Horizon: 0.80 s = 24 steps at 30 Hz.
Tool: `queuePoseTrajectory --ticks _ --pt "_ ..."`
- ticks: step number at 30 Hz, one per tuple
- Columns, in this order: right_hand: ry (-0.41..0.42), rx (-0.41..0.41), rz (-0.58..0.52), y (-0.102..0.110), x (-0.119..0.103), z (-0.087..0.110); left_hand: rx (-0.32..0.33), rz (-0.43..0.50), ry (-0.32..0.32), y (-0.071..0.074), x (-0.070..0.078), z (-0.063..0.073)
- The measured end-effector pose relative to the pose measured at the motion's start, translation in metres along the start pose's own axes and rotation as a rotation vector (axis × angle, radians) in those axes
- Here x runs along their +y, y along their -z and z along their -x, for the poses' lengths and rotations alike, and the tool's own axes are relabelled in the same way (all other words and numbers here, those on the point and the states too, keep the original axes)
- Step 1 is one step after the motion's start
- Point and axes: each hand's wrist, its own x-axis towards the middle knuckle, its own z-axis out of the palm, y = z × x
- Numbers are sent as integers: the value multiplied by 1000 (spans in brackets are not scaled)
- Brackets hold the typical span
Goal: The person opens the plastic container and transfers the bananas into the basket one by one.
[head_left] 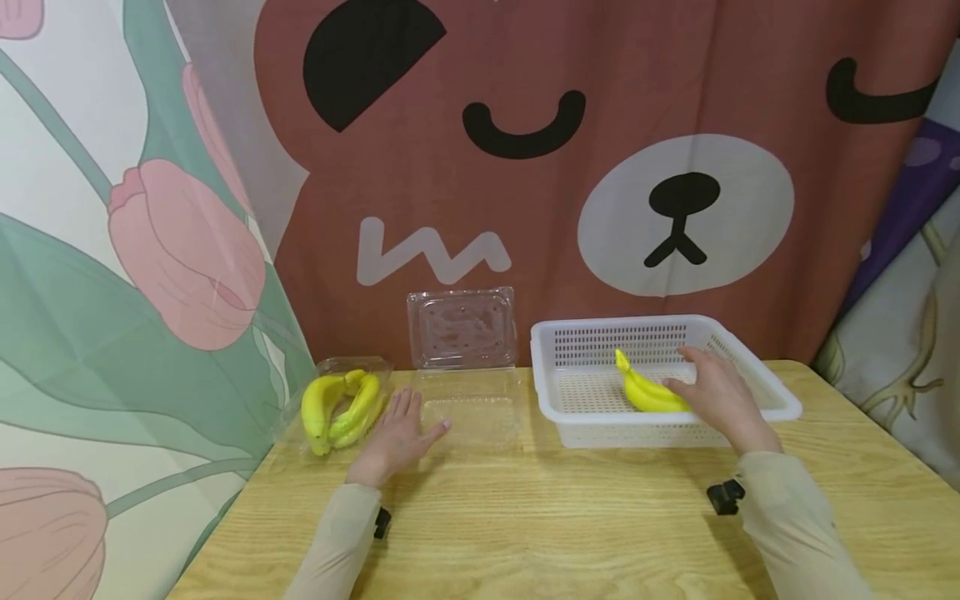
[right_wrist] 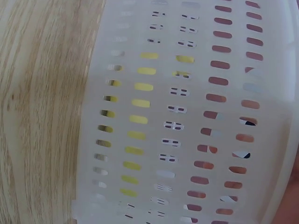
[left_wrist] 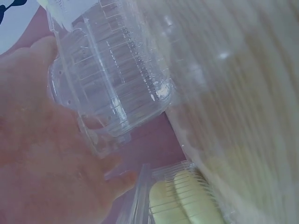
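In the head view, my right hand reaches over the front rim of a white plastic basket. A bunch of yellow bananas lies in it, its stem up and to the left. Thumb and fingers are spread beside the bunch's right end; whether they touch it I cannot tell. My left hand has its fingers extended at the left edge of an open clear plastic clamshell box, whose lid stands upright behind. Left of that hand, another clear box holds bananas.
The wooden table runs in front of the boxes and basket. A curtain with a bear face hangs right behind them. On the left is a tulip-print cloth close to the banana box.
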Motion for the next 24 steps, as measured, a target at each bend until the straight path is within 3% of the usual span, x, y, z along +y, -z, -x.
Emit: queuePoseTrajectory --ticks 7,13,18,24 --pt "5 5 -10 2 -2 0 68 44 -44 4 4 1" --pt "1 9 -22 3 -8 1 187 30 -99 11 2 1" --pt "25 -5 -57 0 -17 1 229 33 -80 22 -6 0" --pt "120 -18 -65 -7 -30 0 281 83 -17 43 -25 4"
